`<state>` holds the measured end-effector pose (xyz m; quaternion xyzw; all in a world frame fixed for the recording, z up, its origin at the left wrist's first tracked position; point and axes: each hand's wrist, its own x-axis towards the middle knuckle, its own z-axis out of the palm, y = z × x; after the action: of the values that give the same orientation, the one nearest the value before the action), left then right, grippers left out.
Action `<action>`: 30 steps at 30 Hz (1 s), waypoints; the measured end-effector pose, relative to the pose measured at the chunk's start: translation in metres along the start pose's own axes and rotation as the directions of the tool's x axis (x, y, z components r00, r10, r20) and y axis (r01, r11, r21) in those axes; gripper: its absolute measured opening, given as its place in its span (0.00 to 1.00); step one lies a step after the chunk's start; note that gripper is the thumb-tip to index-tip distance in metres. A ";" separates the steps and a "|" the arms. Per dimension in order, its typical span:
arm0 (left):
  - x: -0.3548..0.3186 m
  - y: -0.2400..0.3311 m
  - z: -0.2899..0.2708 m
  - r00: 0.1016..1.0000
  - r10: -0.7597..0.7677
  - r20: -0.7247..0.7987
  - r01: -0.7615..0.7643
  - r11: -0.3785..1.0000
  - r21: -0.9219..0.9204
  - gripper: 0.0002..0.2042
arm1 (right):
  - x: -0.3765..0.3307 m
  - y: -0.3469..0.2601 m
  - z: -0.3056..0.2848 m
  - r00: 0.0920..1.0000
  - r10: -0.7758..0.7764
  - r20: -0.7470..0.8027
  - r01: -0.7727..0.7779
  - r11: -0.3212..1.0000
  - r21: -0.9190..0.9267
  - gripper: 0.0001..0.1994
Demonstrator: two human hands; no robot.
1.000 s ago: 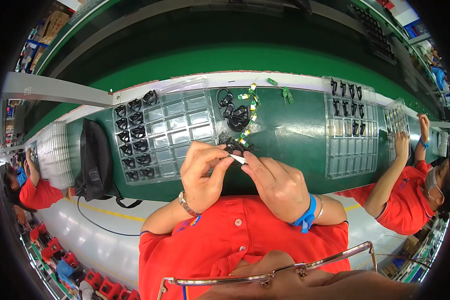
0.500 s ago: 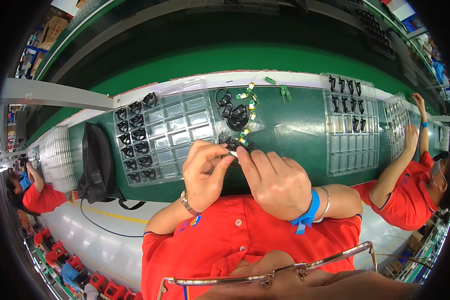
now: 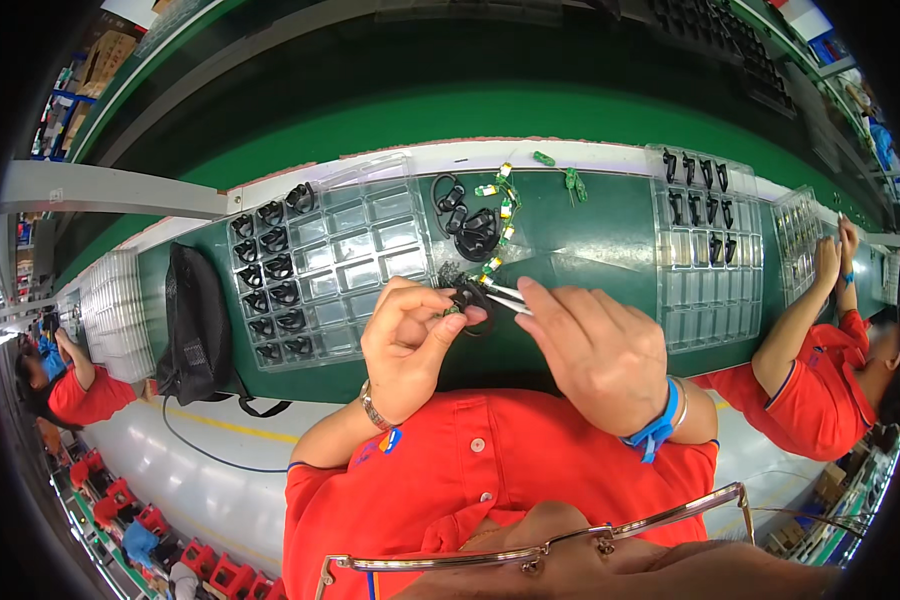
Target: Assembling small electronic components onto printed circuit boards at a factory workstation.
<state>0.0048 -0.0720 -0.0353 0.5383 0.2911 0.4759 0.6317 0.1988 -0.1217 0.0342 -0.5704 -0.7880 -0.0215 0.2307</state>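
My left hand [image 3: 405, 350] pinches a black ear-hook earphone piece [image 3: 478, 312] between thumb and fingertips, with a speck of green at the thumb. Closed around a pair of white tweezers [image 3: 510, 301], my right hand [image 3: 605, 355] keeps their tips at the earphone piece; whether they grip anything is too small to tell. Just beyond my hands lies a dark tangle of thin parts [image 3: 452, 274]. Further off, a string of small green and yellow-white circuit boards [image 3: 507, 210] runs beside several black earphone pieces [image 3: 477, 235].
To the left, a clear compartment tray [image 3: 360, 235] holds black earphone pieces in its left columns; a black bag [image 3: 192, 325] lies beyond it. Another partly filled tray [image 3: 710, 300] stands at the right. Co-workers in red sit on both sides. Loose green boards [image 3: 575, 185] lie toward the back.
My right hand has drawn back to the right, so the tweezers and the black earphone piece now show more clearly. My left hand has barely moved.
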 end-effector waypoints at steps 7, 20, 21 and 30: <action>0.002 0.001 -0.007 0.989 -0.120 0.084 0.138 0.955 -0.264 0.10 | -0.009 0.017 0.024 0.981 0.195 -0.008 -0.172 0.885 0.433 0.13; 0.005 -0.006 -0.013 0.922 -0.286 0.259 0.372 0.474 -0.798 0.10 | -0.004 -0.001 0.061 0.962 0.242 -0.127 -0.093 0.727 0.681 0.10; 0.005 -0.006 -0.013 0.920 -0.286 0.269 0.376 0.443 -0.814 0.10 | -0.004 -0.001 0.063 0.961 0.241 -0.139 -0.080 0.718 0.692 0.10; 0.004 -0.006 -0.014 0.920 -0.292 0.261 0.377 0.475 -0.796 0.10 | -0.002 -0.004 0.066 0.966 0.238 -0.097 -0.090 0.666 0.741 0.10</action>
<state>-0.0043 -0.0628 -0.0435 0.1266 0.1010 0.3990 0.9026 0.1740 -0.1056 -0.0244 -0.4951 -0.6510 0.2625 0.5120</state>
